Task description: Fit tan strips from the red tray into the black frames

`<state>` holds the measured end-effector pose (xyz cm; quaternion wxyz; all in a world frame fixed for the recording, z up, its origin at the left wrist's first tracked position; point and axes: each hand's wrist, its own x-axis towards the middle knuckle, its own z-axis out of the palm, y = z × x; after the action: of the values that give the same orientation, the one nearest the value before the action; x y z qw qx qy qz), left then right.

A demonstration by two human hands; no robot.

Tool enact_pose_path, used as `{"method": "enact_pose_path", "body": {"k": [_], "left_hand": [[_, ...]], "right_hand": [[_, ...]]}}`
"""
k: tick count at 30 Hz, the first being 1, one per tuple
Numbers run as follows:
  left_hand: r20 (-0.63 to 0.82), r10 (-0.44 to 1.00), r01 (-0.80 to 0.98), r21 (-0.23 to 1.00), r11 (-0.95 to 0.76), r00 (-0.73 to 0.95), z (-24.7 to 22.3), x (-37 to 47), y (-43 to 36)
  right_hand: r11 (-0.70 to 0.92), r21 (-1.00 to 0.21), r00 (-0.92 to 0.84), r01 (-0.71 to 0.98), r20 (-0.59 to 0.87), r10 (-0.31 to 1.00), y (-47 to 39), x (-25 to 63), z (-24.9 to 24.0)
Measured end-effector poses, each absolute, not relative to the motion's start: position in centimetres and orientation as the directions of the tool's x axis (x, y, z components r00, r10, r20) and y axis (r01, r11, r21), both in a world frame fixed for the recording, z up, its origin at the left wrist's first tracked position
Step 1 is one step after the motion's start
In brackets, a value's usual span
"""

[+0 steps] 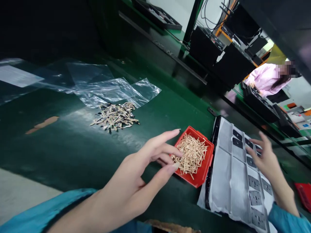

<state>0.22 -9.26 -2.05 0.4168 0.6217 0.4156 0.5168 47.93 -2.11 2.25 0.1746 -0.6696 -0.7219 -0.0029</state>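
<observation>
Thin tan strips heaped in a red bin, its left rim overhung by the left hand, fingers parted.
The strips are pale, narrow and tangled. Whether a dark plate is grasped by the right hand over the lined tray cannot be told. The bin's right edge is nearly met by the tray; leftward, room is given by green tabletop.

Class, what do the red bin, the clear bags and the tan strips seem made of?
Red bin: probably moulded plastic, smooth, slightly glossy, evenly coloured with a thin rim.
Clear bags: apparently thin plastic film, shiny, see-through, creased.
Tan strips in the bin: perhaps paper or card, matt and pale, but too small to be sure.
</observation>
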Motion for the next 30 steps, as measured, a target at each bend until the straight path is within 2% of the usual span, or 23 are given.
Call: {"method": "enact_pose_path", "body": {"k": [3,6,12,15,18,21,23,25,26,28,30], "left_hand": [[0.299,0.95,0.051,0.951,-0.304,0.096,-2.3,0.3,-9.9],[0.303,0.951,0.034,0.952,-0.306,0.069,-2.6,-0.2,-10.2],[0.316,0.948,0.038,0.948,-0.317,0.02,-2.8,-0.6,-10.3],[0.348,0.936,0.104,0.93,-0.352,0.061,-2.3,0.6,-10.8],[0.304,0.941,0.094,0.943,-0.319,0.147,-1.7,2.7,-11.2],[0.151,0.951,-0.134,0.984,-0.119,0.269,-1.5,5.0,-11.2],[0.023,0.941,-0.302,0.949,0.086,0.337,-1.5,6.1,-11.1],[-0.085,0.925,-0.437,0.863,0.254,0.369,-1.4,6.7,-10.9],[-0.11,0.916,-0.497,0.812,0.307,0.386,-1.2,6.8,-10.8],[-0.11,0.909,-0.593,0.725,0.351,0.403,-0.9,6.7,-10.6],[-0.089,0.926,-0.634,0.704,0.318,0.366,-0.5,6.4,-10.4]], "right_hand": [[0.106,-0.182,-0.081,0.978,0.141,0.987,1.8,49.6,-0.5],[0.083,-0.148,-0.071,0.986,0.084,0.994,2.7,49.8,-2.2],[-0.093,-0.192,0.103,0.977,0.044,0.994,2.9,49.3,-0.2],[-0.133,-0.314,0.166,0.94,0.083,0.983,1.9,46.5,2.6],[-0.102,-0.54,0.18,0.835,0.093,0.979,-1.3,41.1,5.0],[-0.05,-0.73,0.143,0.682,0.067,0.987,-6.1,34.1,6.2],[-0.023,-0.889,0.075,0.457,0.012,0.997,-9.2,29.3,6.4],[-0.038,-0.953,0.006,0.3,-0.038,0.999,-11.6,25.1,6.2],[-0.085,-0.967,0.054,0.242,-0.074,0.996,-12.4,23.4,6.0],[-0.13,-0.978,0.111,0.161,-0.113,0.987,-13.3,21.2,5.3],[-0.125,-0.983,0.117,0.135,-0.109,0.987,-13.3,20.9,4.6]]}}
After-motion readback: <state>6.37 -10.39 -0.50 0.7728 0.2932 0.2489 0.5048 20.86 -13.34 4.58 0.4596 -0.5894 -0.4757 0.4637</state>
